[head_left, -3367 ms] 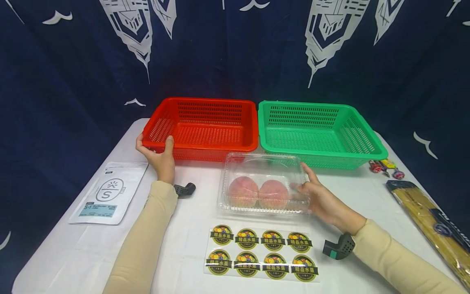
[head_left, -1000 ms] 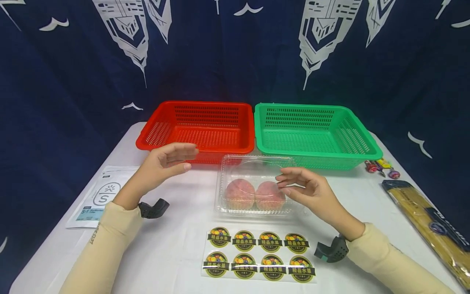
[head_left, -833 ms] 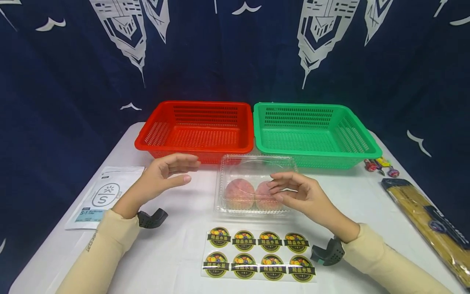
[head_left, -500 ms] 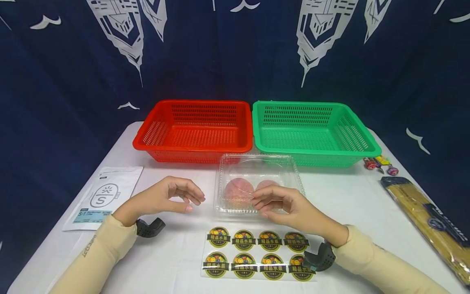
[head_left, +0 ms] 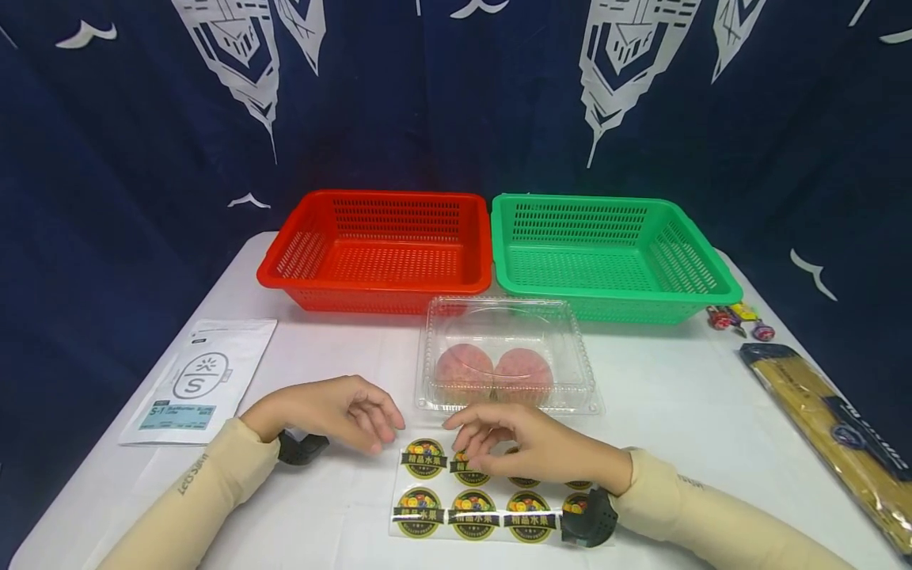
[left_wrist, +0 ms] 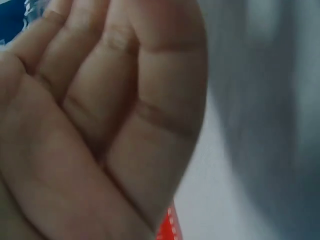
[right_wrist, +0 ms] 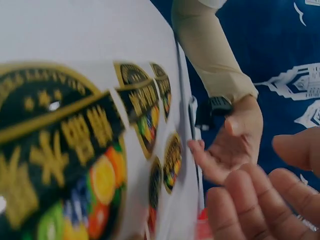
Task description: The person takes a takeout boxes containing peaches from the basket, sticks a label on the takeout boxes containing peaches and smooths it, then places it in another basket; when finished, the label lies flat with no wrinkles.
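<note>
Navy curtain (head_left: 456,103) (white prints) behind white table (head_left: 684,396).

A red basket (head_left: 378,249) and green basket (head_left: 609,257) stand side by side; a white pouch (head_left: 199,380) lies left.

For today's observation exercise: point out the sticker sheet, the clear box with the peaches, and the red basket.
sticker sheet (head_left: 427,507), head view, on a lower-left round sticker.
clear box (head_left: 502,321), head view, on its lid's far part.
red basket (head_left: 378,283), head view, on its near rim.

Head view down over whole table (head_left: 677,396), wrist views very close, sharing sticker sheet (head_left: 499,491).
</note>
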Demonstrator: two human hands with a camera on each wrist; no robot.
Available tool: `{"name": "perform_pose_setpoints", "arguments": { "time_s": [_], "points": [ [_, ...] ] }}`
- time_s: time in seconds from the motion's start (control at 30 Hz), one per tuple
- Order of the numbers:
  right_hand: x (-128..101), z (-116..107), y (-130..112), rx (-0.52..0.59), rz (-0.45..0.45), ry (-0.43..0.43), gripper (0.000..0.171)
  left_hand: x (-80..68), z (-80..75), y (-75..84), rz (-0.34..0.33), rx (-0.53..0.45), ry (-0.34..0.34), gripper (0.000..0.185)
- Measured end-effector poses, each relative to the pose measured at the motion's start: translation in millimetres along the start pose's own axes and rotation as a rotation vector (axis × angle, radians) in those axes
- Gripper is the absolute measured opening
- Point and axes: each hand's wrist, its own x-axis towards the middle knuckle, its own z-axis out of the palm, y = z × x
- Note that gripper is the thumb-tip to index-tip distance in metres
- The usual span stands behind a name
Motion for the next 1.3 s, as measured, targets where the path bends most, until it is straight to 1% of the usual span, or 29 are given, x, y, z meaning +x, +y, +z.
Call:
{"name": "perform_pose_setpoints", "arguments": {
  "time_s": [0.1,0.27,0.43,0.63,0.73,0.87,1.0,1.13,1.3],
  "points": [
    [5.3,5.3,1.6,-0.011,0.035,-0.038,0.042,4.2,3.0,0.1,-0.032,0.022,0.003,0.041],
    [13.3,12.0,3.6,-0.055,0.063,-0.055,0.041,11.9,6.0,0.1,-0.078,0.043,-0.005,0.042],
    [18.3,16.0,7.5,-0.096,0.081,-0.062,0.039,22.2,8.3,0.5,-0.093,0.060,-0.024,0.038],
    [18.6,19.1,14.9,-0.118,0.069,-0.066,0.047,27.4,14.0,1.4,-0.108,-0.013,-0.077,0.031],
    [19.0,21.8,18.7,-0.149,0.034,-0.054,0.052,28.1,16.9,0.6,-0.107,-0.042,-0.093,0.033],
    [21.5,26.7,22.7,-0.236,-0.012,-0.018,0.057,30.5,19.8,-2.6,-0.098,-0.082,-0.118,0.042],
    [24.2,30.5,23.6,-0.317,-0.011,0.017,0.059,32.2,22.2,-6.2,-0.085,-0.137,-0.151,0.045],
    [26.5,34.1,24.4,-0.396,-0.020,0.036,0.056,33.5,25.1,-9.2,-0.068,-0.175,-0.178,0.037],
    [27.6,36.3,27.0,-0.479,-0.057,0.063,0.050,35.5,27.8,-10.9,-0.053,-0.161,-0.177,0.035]
  ]
}}
